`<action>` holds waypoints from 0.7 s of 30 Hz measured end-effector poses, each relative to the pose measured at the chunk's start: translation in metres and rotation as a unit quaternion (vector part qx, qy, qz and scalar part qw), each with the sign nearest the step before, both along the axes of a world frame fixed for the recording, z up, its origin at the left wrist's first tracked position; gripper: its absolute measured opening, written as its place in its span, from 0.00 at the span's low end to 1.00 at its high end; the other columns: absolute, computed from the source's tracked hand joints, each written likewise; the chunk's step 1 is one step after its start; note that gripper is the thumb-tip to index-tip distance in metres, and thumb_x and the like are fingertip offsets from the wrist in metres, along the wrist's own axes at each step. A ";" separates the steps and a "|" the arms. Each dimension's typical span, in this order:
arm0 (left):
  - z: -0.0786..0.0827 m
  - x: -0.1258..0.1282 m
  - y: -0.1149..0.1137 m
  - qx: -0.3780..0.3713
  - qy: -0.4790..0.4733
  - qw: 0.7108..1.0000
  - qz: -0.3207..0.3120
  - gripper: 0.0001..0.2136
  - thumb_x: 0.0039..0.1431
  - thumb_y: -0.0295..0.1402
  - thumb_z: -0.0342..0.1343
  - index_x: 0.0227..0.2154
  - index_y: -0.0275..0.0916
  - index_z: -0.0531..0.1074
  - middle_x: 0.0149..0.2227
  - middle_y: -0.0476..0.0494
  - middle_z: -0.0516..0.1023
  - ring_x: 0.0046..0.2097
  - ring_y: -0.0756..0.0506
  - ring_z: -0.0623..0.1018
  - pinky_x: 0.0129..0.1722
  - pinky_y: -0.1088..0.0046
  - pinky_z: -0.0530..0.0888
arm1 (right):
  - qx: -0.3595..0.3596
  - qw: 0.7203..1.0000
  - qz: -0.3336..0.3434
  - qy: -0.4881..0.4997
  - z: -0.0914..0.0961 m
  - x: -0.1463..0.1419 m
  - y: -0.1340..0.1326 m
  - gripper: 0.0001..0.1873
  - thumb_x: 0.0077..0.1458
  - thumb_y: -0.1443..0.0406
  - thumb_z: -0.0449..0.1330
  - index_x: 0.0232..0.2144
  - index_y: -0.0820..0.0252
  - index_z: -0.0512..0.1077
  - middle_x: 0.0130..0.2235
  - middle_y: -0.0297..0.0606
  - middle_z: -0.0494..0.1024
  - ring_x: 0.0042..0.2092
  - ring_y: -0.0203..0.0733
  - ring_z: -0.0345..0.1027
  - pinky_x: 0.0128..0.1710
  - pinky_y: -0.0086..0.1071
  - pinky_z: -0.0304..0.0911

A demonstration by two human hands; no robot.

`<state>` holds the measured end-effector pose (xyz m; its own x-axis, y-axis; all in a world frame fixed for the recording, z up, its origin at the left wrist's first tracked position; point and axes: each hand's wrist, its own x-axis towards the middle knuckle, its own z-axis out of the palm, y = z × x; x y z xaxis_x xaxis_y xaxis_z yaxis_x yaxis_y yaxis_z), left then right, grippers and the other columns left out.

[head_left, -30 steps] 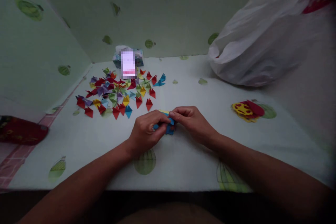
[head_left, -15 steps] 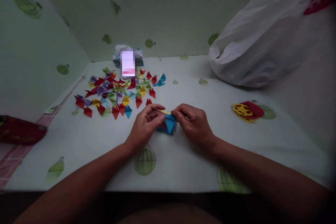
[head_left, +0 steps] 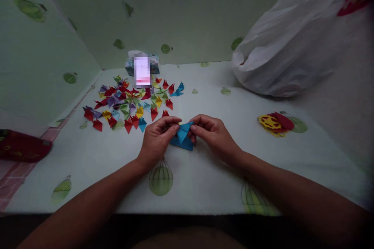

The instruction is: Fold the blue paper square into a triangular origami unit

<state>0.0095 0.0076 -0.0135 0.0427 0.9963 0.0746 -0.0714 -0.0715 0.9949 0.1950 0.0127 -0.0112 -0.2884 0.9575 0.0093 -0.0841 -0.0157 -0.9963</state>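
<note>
At centre, left hand (head_left: 157, 139) and right hand (head_left: 212, 134) pinch blue paper (head_left: 182, 141); flap newly raised.

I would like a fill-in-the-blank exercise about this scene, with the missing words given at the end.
The left hand and the right hand hold one folded paper whose colour is ____.
The pile of small folded pieces lies toward the person's ____ side.
The big plastic bag at the far right is ____ in colour.
Missing words: blue, left, white.
</note>
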 end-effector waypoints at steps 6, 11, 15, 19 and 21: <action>0.000 -0.001 0.000 0.009 0.045 0.999 -0.004 0.06 0.53 0.33 0.67 0.35 0.41 0.84 0.33 0.47 0.84 0.35 0.49 0.78 0.36 0.75 0.74 | -0.019 1.000 -0.005 0.008 -0.001 -0.001 0.000 0.10 0.52 0.61 0.65 0.31 0.62 0.72 0.26 0.33 0.76 0.27 0.34 0.69 0.31 0.30 0.67; -0.001 -0.001 0.002 0.016 0.043 0.998 -0.032 0.06 0.53 0.34 0.68 0.34 0.41 0.84 0.34 0.47 0.84 0.37 0.48 0.79 0.38 0.73 0.75 | -0.021 1.000 0.005 -0.012 -0.001 -0.001 0.000 0.10 0.53 0.59 0.63 0.29 0.61 0.71 0.25 0.33 0.75 0.26 0.34 0.69 0.30 0.30 0.66; -0.003 0.000 0.002 -0.013 0.032 0.998 -0.043 0.07 0.55 0.37 0.67 0.33 0.40 0.83 0.32 0.47 0.83 0.35 0.49 0.78 0.37 0.74 0.73 | -0.009 0.998 0.012 -0.059 -0.002 -0.002 -0.001 0.10 0.53 0.60 0.61 0.28 0.61 0.69 0.23 0.32 0.73 0.25 0.34 0.67 0.29 0.30 0.65; -0.005 0.002 -0.001 -0.075 -0.020 0.995 -0.068 0.09 0.55 0.39 0.67 0.29 0.38 0.79 0.28 0.49 0.79 0.30 0.51 0.74 0.32 0.76 0.71 | 0.053 0.990 0.010 -0.130 -0.001 -0.003 -0.004 0.09 0.54 0.61 0.59 0.26 0.60 0.68 0.23 0.32 0.72 0.26 0.34 0.66 0.28 0.30 0.61; -0.005 0.004 -0.003 -0.101 -0.041 0.991 -0.076 0.10 0.55 0.39 0.67 0.28 0.37 0.78 0.27 0.50 0.77 0.29 0.52 0.73 0.31 0.77 0.69 | 0.092 0.982 0.001 -0.167 -0.001 -0.003 -0.006 0.09 0.54 0.62 0.58 0.26 0.60 0.69 0.23 0.32 0.72 0.26 0.33 0.64 0.28 0.29 0.59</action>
<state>0.0130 0.0049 -0.0182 0.1959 0.9736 -0.1171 -0.1467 0.1472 0.9782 0.1918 0.0072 -0.0126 -0.3071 0.9477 0.0875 0.2474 0.1683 -0.9542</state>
